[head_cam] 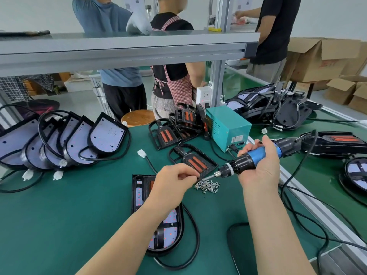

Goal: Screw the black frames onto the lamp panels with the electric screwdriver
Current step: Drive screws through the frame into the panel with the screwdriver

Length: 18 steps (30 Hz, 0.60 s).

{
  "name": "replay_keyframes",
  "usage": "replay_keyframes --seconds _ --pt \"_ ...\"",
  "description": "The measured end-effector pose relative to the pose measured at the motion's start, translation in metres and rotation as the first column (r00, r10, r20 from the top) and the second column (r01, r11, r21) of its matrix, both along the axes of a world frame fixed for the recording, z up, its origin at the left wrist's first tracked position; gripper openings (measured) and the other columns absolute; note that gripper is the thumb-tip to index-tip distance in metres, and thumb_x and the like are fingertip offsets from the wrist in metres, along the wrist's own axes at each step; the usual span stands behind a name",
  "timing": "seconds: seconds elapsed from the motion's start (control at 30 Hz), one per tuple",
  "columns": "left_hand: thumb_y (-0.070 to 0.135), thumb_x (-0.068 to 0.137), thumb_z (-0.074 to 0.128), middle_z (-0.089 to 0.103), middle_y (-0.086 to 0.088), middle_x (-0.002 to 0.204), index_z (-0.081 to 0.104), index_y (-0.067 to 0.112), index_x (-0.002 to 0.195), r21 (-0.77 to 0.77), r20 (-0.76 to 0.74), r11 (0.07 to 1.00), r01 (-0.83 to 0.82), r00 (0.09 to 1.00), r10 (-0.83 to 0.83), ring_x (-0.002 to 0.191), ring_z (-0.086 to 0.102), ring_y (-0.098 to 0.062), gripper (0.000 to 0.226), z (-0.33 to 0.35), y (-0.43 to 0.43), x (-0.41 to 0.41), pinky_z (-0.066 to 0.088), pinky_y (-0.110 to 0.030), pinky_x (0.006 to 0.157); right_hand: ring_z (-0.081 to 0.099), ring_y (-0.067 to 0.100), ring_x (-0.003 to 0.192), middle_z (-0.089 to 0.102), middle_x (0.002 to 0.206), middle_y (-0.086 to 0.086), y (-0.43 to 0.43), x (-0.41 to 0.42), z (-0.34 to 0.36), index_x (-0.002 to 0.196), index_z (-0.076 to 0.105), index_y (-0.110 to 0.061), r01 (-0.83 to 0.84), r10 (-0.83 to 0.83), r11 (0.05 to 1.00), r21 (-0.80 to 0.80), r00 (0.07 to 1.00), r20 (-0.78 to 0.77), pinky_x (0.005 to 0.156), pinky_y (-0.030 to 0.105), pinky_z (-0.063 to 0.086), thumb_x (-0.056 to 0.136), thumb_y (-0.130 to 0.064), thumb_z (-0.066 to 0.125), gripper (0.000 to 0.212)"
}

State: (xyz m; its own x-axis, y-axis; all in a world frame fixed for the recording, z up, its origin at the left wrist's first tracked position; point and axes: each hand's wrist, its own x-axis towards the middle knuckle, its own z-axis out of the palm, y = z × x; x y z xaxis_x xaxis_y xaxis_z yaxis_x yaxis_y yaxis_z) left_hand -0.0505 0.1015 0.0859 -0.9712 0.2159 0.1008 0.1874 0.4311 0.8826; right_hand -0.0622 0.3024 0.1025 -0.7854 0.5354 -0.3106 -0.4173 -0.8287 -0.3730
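Observation:
A lamp panel (170,231) with a black frame laid on it lies on the green mat in front of me, partly hidden by my left forearm. My right hand (260,167) grips the blue and black electric screwdriver (250,159), held nearly level with its bit pointing left. My left hand (174,181) hovers over the panel's top end, fingertips pinched together at the bit's tip; whether a screw is between them is too small to tell. A small pile of silver screws (207,185) lies just below the bit. A loose black frame (193,161) with orange strips lies behind the screws.
Several lamp panels (75,139) lean in a row at left. Loose black frames (178,126) are stacked beside a teal power box (228,128). More lamps (274,106) and cables pile up at right. An overhead shelf (127,48) spans the bench; people stand beyond it.

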Motion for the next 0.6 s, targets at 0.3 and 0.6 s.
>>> replay_keyframes --seconds 0.3,0.6 --pt "0.002 0.067 0.073 0.073 -0.011 0.077 0.081 0.009 0.072 0.705 0.604 0.591 -0.391 0.769 -0.211 0.059 0.062 -0.011 0.011 0.01 -0.037 0.041 0.054 -0.02 0.058 0.058 0.012 0.053 0.058 0.064 -0.002 -0.051 0.014 0.028 0.087 0.058 -0.013 -0.056 0.068 0.992 0.113 0.993 -0.099 0.054 0.023 0.051 0.089 -0.028 0.076 0.024" --pt "-0.006 0.069 0.069 0.071 -0.016 0.079 0.077 -0.001 0.08 0.764 0.619 0.436 -0.476 0.731 -0.287 0.059 0.064 -0.016 0.015 0.014 -0.061 0.055 0.055 -0.023 0.054 0.058 0.01 0.053 0.057 0.065 -0.003 -0.081 0.023 0.04 0.087 0.057 -0.014 -0.063 0.083 0.98 0.19 0.991 -0.102 0.053 0.023 0.051 0.092 -0.023 0.073 0.019"
